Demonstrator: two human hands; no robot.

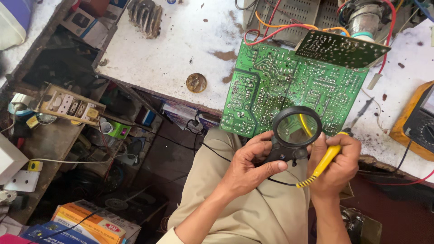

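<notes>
magnifier (297, 128) pinched in your left hand (247, 163) over the board (289, 86), centre frame; your right hand (337, 165) grips the iron (332, 151).

Electronics repair workshop. Stained white workbench (181, 49) carries green circuit board (289, 86), loose red and orange wires (275, 28), yellow multimeter (418, 122). Cluttered side shelf (49, 140) holds switch socket panel (70, 106), cables, boxed parts (90, 223).

Stained white table (181, 49), carrying a green circuit board (289, 86) overhanging its front edge, a round brass disc (196, 82), a ribbed metal block (145, 17), and a yellow-cased meter (416, 122) at right.
</notes>
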